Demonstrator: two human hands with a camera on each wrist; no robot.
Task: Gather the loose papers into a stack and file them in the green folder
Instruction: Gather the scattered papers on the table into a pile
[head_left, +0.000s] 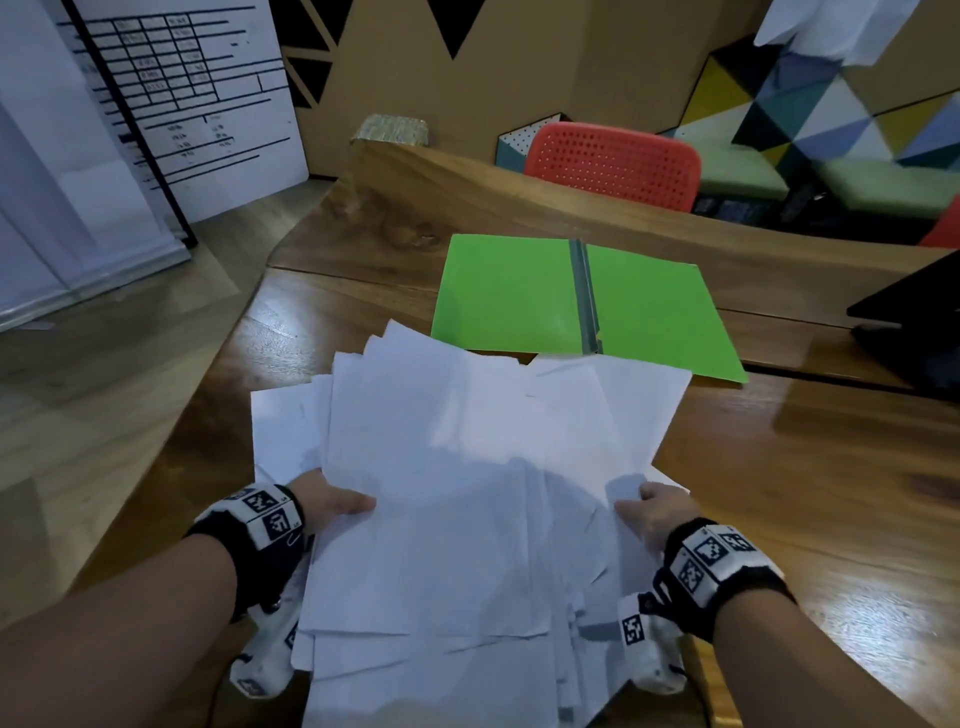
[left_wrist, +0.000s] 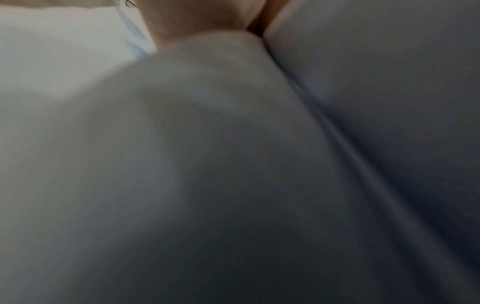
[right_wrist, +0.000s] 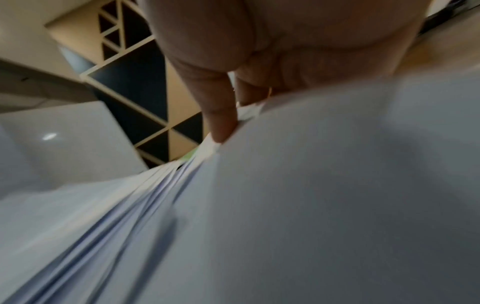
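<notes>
A ragged, fanned bundle of white papers (head_left: 467, 467) is held up over the wooden table, sheet edges sticking out at different angles. My left hand (head_left: 332, 501) grips its left edge, thumb on top, fingers hidden beneath. My right hand (head_left: 649, 512) grips the right edge the same way. Beyond the papers the green folder (head_left: 519, 291) lies open flat, its grey spine strip in the middle. The left wrist view is filled by blurred papers (left_wrist: 207, 164). The right wrist view shows a finger (right_wrist: 221, 123) pressed on the fanned papers (right_wrist: 311, 205).
The wooden table (head_left: 805, 493) runs on to the right. A black laptop (head_left: 914, 322) sits at its right edge. A red chair (head_left: 613, 161) stands behind the table. A whiteboard (head_left: 171, 104) leans at the left over the wooden floor.
</notes>
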